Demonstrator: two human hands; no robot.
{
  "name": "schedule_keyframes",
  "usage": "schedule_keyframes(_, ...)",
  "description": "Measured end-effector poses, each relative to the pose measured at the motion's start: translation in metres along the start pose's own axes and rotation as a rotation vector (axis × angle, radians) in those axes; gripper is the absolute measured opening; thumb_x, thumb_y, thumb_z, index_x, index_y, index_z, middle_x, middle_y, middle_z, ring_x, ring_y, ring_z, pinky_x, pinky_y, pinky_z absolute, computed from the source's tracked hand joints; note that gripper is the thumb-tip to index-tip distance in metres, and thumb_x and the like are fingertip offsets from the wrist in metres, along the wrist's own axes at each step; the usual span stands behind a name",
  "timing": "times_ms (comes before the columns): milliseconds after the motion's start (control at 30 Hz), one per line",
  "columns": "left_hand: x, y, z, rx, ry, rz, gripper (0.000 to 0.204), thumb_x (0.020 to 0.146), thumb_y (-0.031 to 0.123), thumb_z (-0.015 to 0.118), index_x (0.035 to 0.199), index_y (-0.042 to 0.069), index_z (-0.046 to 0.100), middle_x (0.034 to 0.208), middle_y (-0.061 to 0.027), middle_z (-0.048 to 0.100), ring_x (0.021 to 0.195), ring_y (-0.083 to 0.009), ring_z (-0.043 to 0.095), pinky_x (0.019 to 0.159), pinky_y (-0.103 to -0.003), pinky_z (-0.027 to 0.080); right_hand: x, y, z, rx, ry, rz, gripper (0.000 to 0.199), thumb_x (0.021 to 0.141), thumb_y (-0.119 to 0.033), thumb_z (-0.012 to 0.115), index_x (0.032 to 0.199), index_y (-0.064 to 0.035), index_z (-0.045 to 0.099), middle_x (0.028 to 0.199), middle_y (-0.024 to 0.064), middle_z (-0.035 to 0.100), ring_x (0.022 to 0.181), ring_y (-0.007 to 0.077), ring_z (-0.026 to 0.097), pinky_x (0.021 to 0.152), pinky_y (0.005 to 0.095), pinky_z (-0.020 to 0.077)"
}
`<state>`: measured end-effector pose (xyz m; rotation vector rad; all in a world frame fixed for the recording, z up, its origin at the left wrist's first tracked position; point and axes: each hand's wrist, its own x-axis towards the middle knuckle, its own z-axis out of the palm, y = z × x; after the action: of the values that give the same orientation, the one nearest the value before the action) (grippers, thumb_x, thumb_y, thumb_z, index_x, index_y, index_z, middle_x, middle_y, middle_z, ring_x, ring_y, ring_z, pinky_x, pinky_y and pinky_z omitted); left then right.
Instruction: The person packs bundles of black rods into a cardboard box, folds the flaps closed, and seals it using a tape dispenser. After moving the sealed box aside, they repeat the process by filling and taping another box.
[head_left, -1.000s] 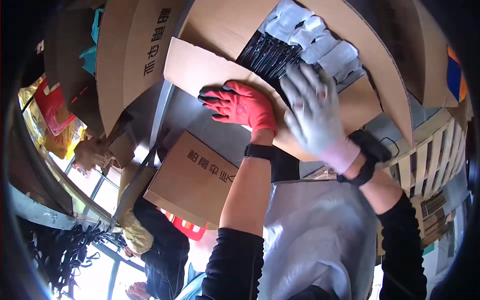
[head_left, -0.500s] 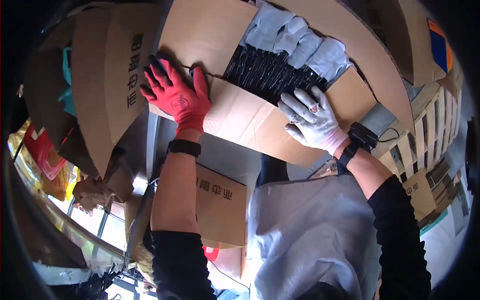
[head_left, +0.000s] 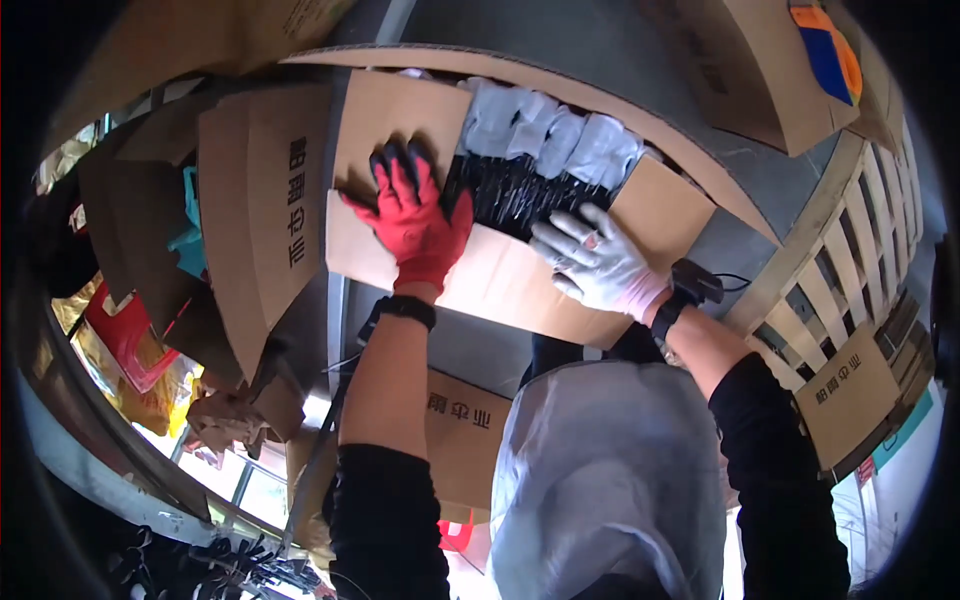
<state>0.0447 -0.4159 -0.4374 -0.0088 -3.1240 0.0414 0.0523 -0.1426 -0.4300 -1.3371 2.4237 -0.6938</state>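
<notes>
Rests red-gloved left hand (head_left: pixel 415 225) across left flap (head_left: pixel 400 105) and near flap (head_left: pixel 490 285) of open rectangular brown cardboard box (head_left: pixel 668 208), white-gloved right hand (head_left: pixel 600 262) farther right on latter; has thin black strips (head_left: pixel 515 198) inside, before soft white bundles (head_left: pixel 560 138), with slatted pale wooden pallet (head_left: pixel 852 238) at right.

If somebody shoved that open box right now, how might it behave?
The box probably feels heavy for its size, packed with black pieces and pale bundles. Its flaps would likely swing or bend, being thin cardboard folded open. The black pieces might slip, as they look glossy.
</notes>
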Motion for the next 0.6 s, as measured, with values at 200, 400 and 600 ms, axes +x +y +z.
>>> schedule_keyframes(200,-0.011,-0.015,0.003,-0.064,-0.023,0.018,0.091,0.079,0.047,0.070,0.150,0.008,0.031,0.157,-0.0177,0.027,0.145,-0.0387,0.026,0.110,-0.073,0.008,-0.014,-0.037,0.018,-0.123,0.077,0.329,0.056,0.080,-0.027,0.068,0.133,-0.0146,0.057,0.145,0.0047,0.047,0.134,0.0257,0.042,0.112,0.0522,0.0269)
schedule_keyframes(400,-0.034,-0.087,-0.004,-0.491,0.080,-0.486,0.088,0.076,0.033,0.082,0.145,0.001,0.038,0.147,-0.0205,0.042,0.136,-0.0352,0.040,0.111,-0.046,0.035,-0.027,-0.025,0.014,-0.046,0.091,0.212,0.056,0.078,-0.028,0.069,0.130,-0.0111,0.058,0.142,0.0062,0.048,0.131,0.0269,0.043,0.108,0.0542,0.0281)
schedule_keyframes(600,-0.022,-0.136,0.001,-0.714,-0.347,-0.547,0.064,0.084,0.030,0.076,0.134,-0.002,0.052,0.124,-0.0140,0.062,0.108,-0.0254,0.060,0.092,-0.035,0.050,-0.023,-0.029,0.011,0.012,0.103,0.196,0.058,0.077,-0.031,0.069,0.129,-0.0093,0.058,0.141,0.0071,0.048,0.129,0.0287,0.044,0.107,0.0558,0.0281)
